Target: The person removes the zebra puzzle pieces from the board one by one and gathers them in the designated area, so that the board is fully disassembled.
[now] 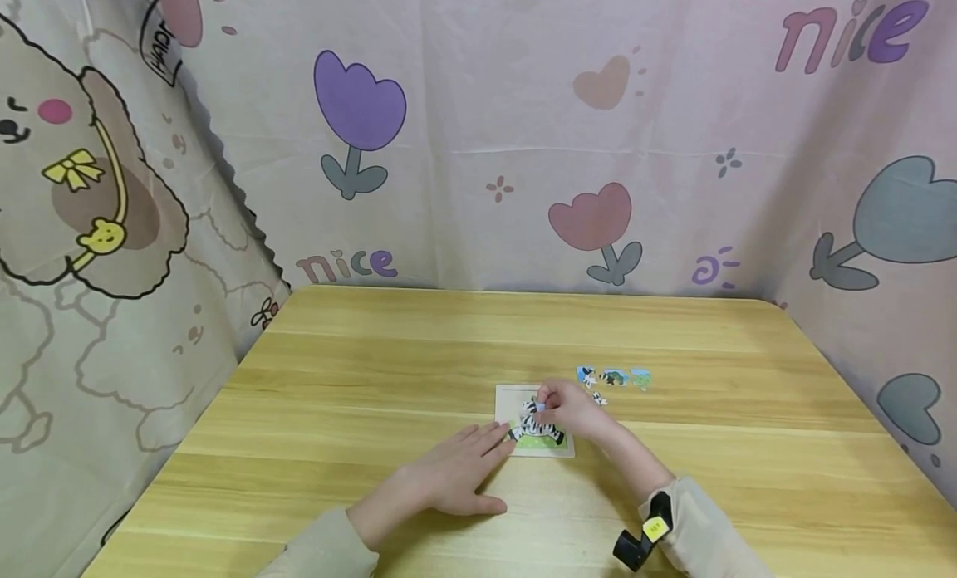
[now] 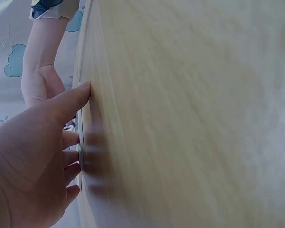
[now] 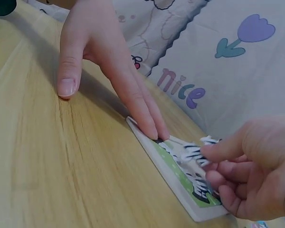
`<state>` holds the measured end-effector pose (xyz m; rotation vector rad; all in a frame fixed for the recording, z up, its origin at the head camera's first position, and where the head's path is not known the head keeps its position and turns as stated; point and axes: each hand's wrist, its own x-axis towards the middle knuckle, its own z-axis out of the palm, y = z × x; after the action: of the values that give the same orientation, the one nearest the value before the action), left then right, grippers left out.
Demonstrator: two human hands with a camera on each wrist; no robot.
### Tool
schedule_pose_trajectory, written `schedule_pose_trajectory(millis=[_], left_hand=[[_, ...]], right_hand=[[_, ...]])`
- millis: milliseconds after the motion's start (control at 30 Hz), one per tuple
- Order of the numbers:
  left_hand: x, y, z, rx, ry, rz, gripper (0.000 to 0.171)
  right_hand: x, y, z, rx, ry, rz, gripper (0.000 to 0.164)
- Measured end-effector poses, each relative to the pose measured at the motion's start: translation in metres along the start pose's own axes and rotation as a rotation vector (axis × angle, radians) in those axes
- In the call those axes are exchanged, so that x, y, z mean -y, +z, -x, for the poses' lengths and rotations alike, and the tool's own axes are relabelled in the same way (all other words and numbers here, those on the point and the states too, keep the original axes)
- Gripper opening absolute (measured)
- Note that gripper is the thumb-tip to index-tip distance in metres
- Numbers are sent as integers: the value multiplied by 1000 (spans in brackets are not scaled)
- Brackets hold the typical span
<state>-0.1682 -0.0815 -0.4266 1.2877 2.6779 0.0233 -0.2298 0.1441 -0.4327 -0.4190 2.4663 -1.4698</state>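
A small puzzle board [image 1: 508,398] with a white border lies flat on the table, showing a striped zebra [image 1: 536,427] over a green strip. My left hand [image 1: 458,472] is spread flat, its fingertips resting on the board's left edge and its thumb on the wood. Over the board's upper right part, my right hand [image 1: 574,409] pinches a black-and-white striped puzzle piece [image 3: 193,155] between thumb and fingers. In the right wrist view that piece is tilted just above the board; whether it touches the board is hard to tell.
Beyond my right hand lie several loose puzzle pieces [image 1: 615,377] in a short row, with a small striped piece [image 1: 600,399] nearer the hand. The wooden table [image 1: 359,354] runs back to a printed curtain [image 1: 478,129]. A black wrist camera [image 1: 635,549] sits on my right sleeve.
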Motion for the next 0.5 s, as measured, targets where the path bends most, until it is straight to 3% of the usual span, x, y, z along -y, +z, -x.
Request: schedule_pose_trajectory(millis=[200, 500], left_hand=[[-1, -2, 0, 2, -1, -6, 80], [-1, -1, 1, 6, 1, -12, 79]], right_hand=[[-7, -9, 6, -62, 28, -59, 19], [-30, -52, 27, -125, 14, -149, 20]])
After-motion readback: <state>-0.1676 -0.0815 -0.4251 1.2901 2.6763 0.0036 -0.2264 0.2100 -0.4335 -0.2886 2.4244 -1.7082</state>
